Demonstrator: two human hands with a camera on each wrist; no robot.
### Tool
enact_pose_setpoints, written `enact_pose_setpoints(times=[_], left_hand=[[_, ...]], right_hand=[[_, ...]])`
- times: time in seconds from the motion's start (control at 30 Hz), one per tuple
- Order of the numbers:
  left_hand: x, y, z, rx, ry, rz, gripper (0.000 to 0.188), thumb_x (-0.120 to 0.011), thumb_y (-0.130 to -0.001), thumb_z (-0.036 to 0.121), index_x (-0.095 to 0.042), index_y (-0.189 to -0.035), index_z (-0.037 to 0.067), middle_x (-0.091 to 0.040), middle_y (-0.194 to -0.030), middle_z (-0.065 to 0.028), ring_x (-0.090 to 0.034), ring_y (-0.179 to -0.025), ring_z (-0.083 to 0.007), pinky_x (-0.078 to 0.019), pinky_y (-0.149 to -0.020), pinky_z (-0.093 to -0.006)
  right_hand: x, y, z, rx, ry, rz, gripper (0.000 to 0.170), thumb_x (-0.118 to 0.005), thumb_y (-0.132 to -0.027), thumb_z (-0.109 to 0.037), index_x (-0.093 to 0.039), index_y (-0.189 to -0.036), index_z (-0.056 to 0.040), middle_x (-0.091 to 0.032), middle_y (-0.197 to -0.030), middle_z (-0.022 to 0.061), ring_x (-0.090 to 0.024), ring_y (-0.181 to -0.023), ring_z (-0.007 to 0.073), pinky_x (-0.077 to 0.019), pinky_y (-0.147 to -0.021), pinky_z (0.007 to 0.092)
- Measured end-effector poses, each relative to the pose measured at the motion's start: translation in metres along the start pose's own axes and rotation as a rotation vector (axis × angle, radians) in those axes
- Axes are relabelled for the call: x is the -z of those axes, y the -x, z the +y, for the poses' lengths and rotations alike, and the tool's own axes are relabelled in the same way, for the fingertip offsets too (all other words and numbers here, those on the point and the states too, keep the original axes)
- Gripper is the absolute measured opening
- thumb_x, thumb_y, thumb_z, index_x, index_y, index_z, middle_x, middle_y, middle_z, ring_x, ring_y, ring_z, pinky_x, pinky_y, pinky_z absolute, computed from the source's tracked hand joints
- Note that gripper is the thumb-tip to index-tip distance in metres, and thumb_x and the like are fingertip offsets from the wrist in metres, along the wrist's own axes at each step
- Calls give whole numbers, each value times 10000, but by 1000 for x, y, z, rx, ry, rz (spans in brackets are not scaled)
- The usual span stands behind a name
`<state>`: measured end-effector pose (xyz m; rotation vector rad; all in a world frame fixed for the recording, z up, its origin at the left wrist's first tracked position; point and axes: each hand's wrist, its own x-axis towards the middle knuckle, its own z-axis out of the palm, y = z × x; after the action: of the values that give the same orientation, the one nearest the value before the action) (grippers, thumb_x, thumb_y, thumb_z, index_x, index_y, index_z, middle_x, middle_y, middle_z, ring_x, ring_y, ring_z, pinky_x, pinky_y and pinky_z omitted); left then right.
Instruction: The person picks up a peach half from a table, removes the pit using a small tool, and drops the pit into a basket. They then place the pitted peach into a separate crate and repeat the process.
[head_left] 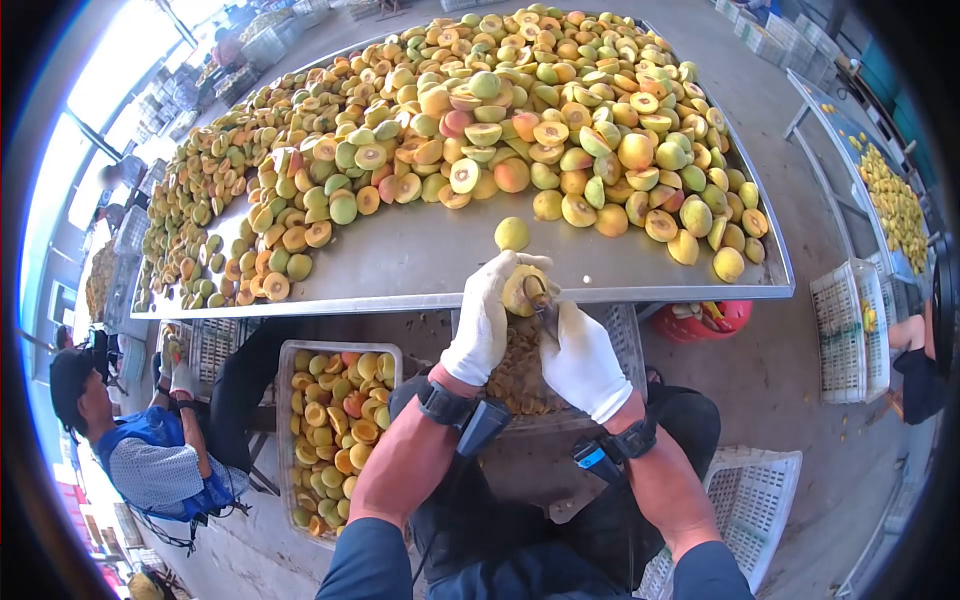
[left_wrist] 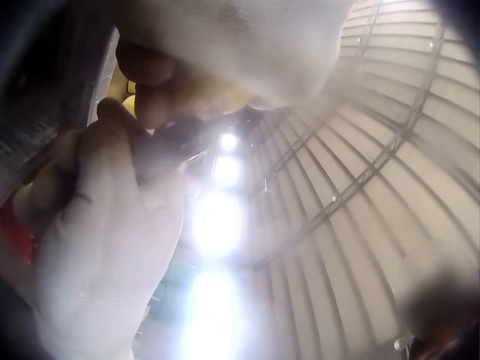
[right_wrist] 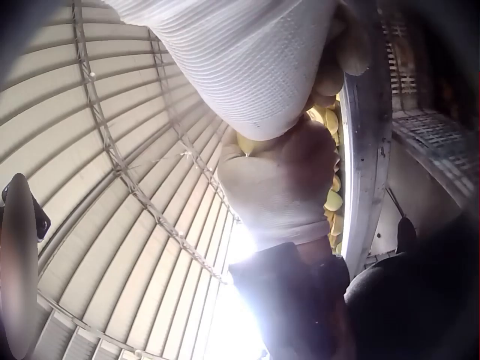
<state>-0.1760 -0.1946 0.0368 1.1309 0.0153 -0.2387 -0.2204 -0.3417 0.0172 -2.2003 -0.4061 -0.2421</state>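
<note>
Between my two gloved hands, near the front edge of the metal table [head_left: 400, 298], is a yellow peach [head_left: 519, 290]. My left hand [head_left: 484, 318] grips it from the left, fingers curled over its top. In my right hand [head_left: 585, 358] I hold a short metal pitting tool [head_left: 543, 306], its curved tip against the cut face of the peach. The wrist views show both white gloves close together, mostly hiding fruit and tool. Just beyond my left fingers sits a single greenish-yellow peach [head_left: 511, 234].
A large heap of peach halves [head_left: 480, 130] covers the table's far part. Below the edge stands a crate of brownish scraps [head_left: 525, 370]. To the left are a crate of peaches [head_left: 298, 345] and a seated person [head_left: 150, 450]. A red basin [head_left: 705, 318] stands under the table.
</note>
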Motion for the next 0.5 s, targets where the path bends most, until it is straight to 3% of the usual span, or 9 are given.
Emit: enact_pose_setpoints(times=[0.03,0.07,0.13,0.17,0.23,0.33,0.47,0.5], left_hand=[[0,-2,-4,-95,-39,-18,449,-394,-1016,357,-622,-1091,-22,-673,-971,-150,-641,-792,-215,-535,-730,-312],[0,-4,-7,-94,-39,-18,449,-394,-1016,357,-622,-1091,-22,-673,-971,-150,-641,-792,-215,-535,-730,-312],[-3,-4,-10,-73,130,18,404,-411,-984,300,-620,-1087,-30,-677,-1012,-176,-644,-883,-264,-520,-863,-367],[-5,-4,-10,-73,130,18,404,-411,-984,300,-620,-1087,-30,-677,-1012,-176,-644,-883,-264,-520,-863,-367],[-9,-4,-7,39,409,53,375,-416,-946,242,-617,-1090,-40,-675,-1025,-196,-640,-921,-278,-526,-861,-374],[-11,-5,-8,49,472,67,372,-416,-934,240,-622,-1080,-33,-670,-1026,-203,-634,-954,-277,-522,-867,-372],[-3,-5,-6,115,455,96,347,-426,-918,196,-624,-1059,-51,-667,-1023,-206,-643,-916,-279,-536,-821,-361],[2,-4,-1,125,252,50,323,-443,-908,172,-624,-1042,-61,-667,-1013,-203,-649,-881,-270,-542,-781,-346]], right_hand=[[0,0,-2,-23,-22,-11,215,-627,-795,-28,-521,-975,23,-626,-843,252,-619,-797,472,-517,-690,516],[-1,0,-1,-24,-23,-11,215,-627,-795,-28,-521,-975,23,-626,-843,252,-619,-797,472,-517,-690,516],[-6,0,1,-77,-56,-41,202,-617,-800,-20,-517,-969,29,-624,-829,270,-614,-806,483,-508,-689,523],[-6,0,-1,-77,-56,-40,202,-617,-800,-20,-517,-969,29,-624,-829,270,-614,-806,483,-508,-689,523],[-3,-2,-5,-156,-177,-64,205,-614,-806,-23,-516,-976,34,-625,-815,284,-614,-813,488,-503,-690,526],[-4,-3,-4,-136,-218,-54,214,-613,-810,-28,-519,-991,37,-625,-808,288,-613,-816,491,-499,-694,530],[2,-4,-3,-100,-111,-140,223,-607,-819,-52,-531,-1008,38,-630,-822,283,-618,-816,481,-502,-698,524],[2,-3,1,-82,-78,-196,226,-603,-824,-65,-535,-1013,39,-633,-829,281,-621,-818,476,-503,-700,522]])
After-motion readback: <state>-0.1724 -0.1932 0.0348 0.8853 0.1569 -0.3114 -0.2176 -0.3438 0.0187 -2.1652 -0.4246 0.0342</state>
